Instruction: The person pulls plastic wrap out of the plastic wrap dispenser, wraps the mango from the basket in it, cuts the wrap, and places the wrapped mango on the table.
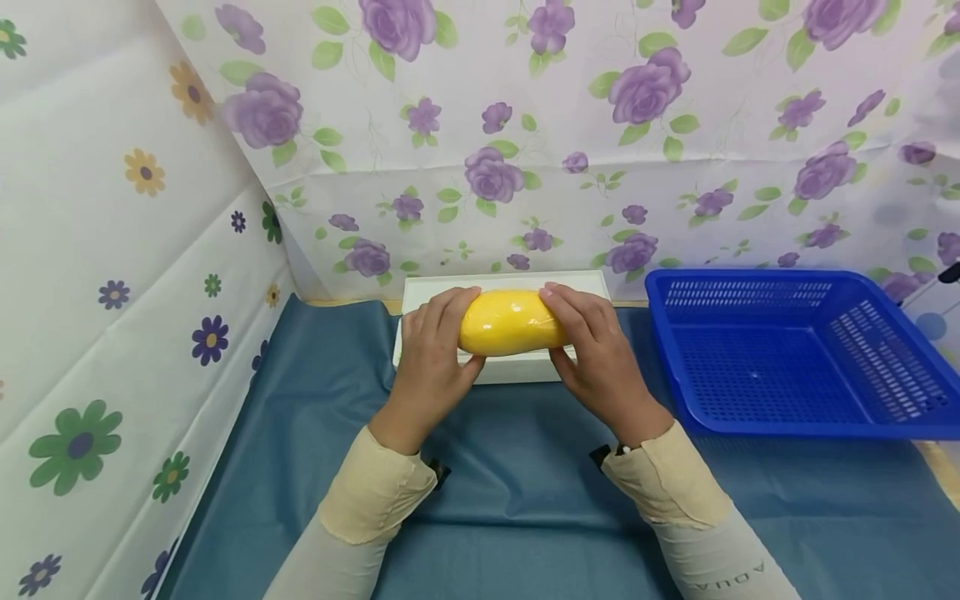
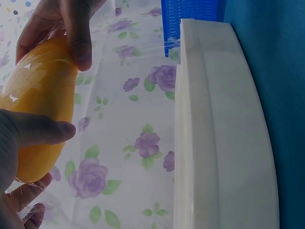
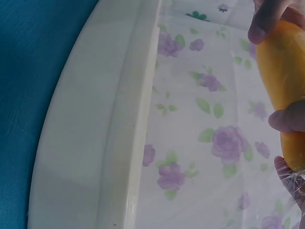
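Both hands hold a smooth, oblong yellow fruit (image 1: 510, 323) wrapped in shiny clear film, raised over a low white box (image 1: 517, 367). My left hand (image 1: 432, 354) grips its left end, thumb below and fingers over the top. At the right end, my right hand (image 1: 600, 358) grips it the same way. Wrinkled film bunches at the ends of the fruit (image 2: 47, 105) in the left wrist view, close to the fingers. The right wrist view shows part of the fruit (image 3: 283, 71) at its right edge, beside the long white box (image 3: 90, 124).
A blue perforated plastic basket (image 1: 750, 367) stands to the right of the white box. Dark teal cloth (image 1: 510, 467) covers the table. Flower-patterned sheets (image 1: 450, 142) hang close behind the box and along the left side.
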Demonstrator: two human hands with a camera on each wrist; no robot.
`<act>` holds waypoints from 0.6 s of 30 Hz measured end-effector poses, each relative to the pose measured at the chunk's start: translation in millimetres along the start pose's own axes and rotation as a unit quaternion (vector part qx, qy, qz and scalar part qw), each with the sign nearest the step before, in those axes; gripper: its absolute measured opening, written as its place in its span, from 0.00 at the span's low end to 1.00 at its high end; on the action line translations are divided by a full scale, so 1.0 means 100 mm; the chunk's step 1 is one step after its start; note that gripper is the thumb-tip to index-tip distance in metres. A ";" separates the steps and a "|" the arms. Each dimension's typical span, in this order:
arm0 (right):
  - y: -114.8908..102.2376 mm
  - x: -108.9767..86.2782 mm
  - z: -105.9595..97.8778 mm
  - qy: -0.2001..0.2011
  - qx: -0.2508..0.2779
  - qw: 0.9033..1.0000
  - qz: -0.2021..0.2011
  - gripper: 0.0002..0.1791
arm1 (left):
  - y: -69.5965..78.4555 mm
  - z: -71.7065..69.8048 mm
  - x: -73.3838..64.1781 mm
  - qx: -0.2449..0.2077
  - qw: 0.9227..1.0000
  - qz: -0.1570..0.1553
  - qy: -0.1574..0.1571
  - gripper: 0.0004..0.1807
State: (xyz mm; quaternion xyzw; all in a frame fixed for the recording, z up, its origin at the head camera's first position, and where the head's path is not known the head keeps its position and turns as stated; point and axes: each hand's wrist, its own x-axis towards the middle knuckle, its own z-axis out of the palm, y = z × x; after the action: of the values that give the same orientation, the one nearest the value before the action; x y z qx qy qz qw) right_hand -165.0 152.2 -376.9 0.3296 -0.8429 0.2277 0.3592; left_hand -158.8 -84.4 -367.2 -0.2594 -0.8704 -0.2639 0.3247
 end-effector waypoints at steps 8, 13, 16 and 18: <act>-0.02 0.04 -0.03 0.012 0.006 1.000 -0.005 0.44 | 0.01 -0.03 0.01 -0.003 1.000 0.011 0.013 0.47; -0.04 0.04 -0.06 0.019 -0.001 1.000 -0.001 0.43 | 0.04 -0.05 0.01 -0.005 1.000 0.017 0.019 0.45; -0.05 0.03 -0.07 0.026 -0.002 1.000 -0.004 0.44 | 0.06 -0.07 0.01 -0.008 1.000 0.017 0.022 0.45; -0.06 0.03 -0.08 0.031 -0.001 1.000 -0.004 0.45 | 0.07 -0.08 0.00 -0.009 1.000 0.017 0.024 0.45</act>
State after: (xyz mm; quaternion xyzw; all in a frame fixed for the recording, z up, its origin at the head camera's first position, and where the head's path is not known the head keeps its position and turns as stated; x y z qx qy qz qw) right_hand -158.8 151.7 -368.9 0.3255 -0.8302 0.2357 0.3864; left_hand -150.9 -84.1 -360.0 -0.2708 -0.8555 -0.2725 0.3471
